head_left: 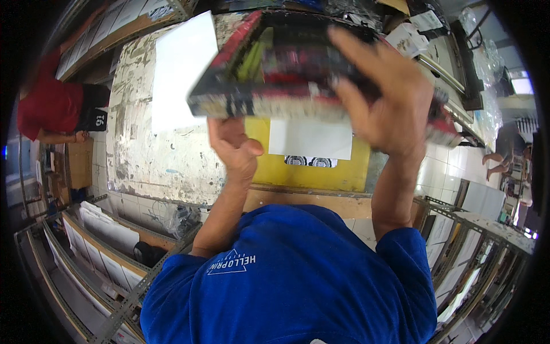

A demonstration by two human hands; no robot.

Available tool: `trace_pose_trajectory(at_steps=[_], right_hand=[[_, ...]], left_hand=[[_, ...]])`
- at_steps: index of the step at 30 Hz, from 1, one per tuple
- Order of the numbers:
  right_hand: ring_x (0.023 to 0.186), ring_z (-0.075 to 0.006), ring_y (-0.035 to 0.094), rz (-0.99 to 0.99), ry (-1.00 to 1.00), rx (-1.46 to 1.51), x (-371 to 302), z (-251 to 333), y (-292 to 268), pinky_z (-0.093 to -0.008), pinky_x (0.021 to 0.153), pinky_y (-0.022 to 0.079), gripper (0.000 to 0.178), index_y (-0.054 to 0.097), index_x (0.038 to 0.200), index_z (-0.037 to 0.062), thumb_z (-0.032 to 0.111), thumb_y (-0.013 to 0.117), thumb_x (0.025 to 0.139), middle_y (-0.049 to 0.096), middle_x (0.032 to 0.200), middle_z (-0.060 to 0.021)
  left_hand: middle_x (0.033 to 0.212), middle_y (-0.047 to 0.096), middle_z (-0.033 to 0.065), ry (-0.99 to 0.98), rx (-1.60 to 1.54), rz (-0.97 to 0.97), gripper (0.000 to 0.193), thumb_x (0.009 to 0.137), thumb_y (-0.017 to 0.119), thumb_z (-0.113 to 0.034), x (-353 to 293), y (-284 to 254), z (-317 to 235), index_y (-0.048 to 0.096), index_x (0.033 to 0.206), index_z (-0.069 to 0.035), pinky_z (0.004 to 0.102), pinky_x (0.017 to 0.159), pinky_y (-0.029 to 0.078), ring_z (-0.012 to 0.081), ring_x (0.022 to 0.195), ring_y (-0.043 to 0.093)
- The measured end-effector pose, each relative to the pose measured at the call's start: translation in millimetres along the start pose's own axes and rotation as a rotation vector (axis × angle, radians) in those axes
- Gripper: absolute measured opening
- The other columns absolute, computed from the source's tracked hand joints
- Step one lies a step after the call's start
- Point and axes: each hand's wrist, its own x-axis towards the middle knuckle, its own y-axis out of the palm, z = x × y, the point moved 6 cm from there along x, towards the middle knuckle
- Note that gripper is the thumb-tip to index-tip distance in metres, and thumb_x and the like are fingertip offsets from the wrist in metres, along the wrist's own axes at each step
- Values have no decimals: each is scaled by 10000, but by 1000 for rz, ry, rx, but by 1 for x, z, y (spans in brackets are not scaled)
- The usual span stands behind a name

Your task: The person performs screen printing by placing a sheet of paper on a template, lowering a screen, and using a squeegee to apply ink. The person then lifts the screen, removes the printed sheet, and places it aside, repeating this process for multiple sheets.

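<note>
An ink-smeared printing frame (281, 94) is held raised and tilted above a paint-spattered worktable (132, 152), its near edge turned toward the blue shirt (286, 269); by that lift, it seems, the yellow board (266, 172) is left exposed. The frame's near left corner is met from below by the left hand (234, 146), palm turned up, so weight is probably borne there rather than pinched; the fingertips are partly hidden by the rim, and whether they are closed on it cannot be told. The right hand (395, 97) is placed over the frame's right side, with thumb and index finger spread apart; it is blurred, and whether the frame is grasped or only steadied cannot be told. On the board a small white sheet (312, 140) is laid, partly masked by the frame, and past its near edge a strip with black round designs (310, 163) is left showing, perhaps so that placement can be judged. A larger white sheet (183, 69) is laid on the table to the left, apart from the board, where it is presumably less easily soiled. Farther left, a person in a red shirt (60, 109) is seen, and at the lower left pale panels (112, 226) are stood on edge in a rack, likely to save space.
</note>
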Motion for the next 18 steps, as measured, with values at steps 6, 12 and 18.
trace_pose_trajectory(at_steps=[6, 12, 18], right_hand=[[720, -293, 569, 147, 173, 106, -83, 14, 50, -413, 686, 455, 580, 754, 1262, 196, 56, 801, 701, 615, 821, -114], [757, -372, 601, 268, 281, 269, -158, -13, 138, -482, 773, 493, 587, 730, 1298, 226, 126, 821, 727, 639, 823, -147], [1040, -265, 536, 603, 273, 12, -196, -6, 185, -481, 968, 345, 849, 553, 1473, 245, 121, 810, 673, 536, 1030, -79]], left_hand=[[1365, 597, 150, -364, 168, -36, 1221, 566, 994, -34, -63, -79, 23, 301, 1564, 92, 356, 1049, 520, 226, 1212, 613], [1449, 553, 181, -224, 608, 126, 1098, 532, 1003, -119, -109, -138, 81, 477, 1483, 43, 409, 1108, 449, 295, 1285, 555], [1505, 478, 216, 32, 1185, 273, 1020, 473, 983, -300, -103, -128, 72, 598, 1367, 6, 522, 1143, 327, 401, 1367, 424]])
